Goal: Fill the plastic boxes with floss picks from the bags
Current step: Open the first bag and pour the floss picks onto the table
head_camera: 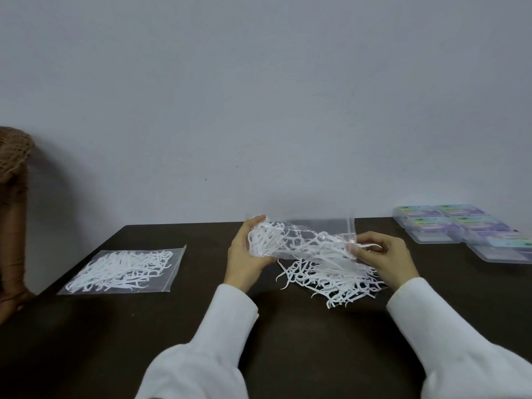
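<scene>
A clear plastic bag (313, 236) of white floss picks hangs just above the dark table, held at both ends. My left hand (244, 254) grips its closed end with the picks bunched inside. My right hand (385, 254) pinches the bag's mouth. Below the bag lies a loose pile of floss picks (331, 279) on the table. A second bag of floss picks (126, 269) lies flat and sealed at the left. Several clear plastic boxes (466, 228) with coloured labels sit closed at the far right.
The dark table (201, 326) ends at a pale wall behind. A brown wicker chair (13, 197) stands off the table's left edge. White sleeves cover both forearms.
</scene>
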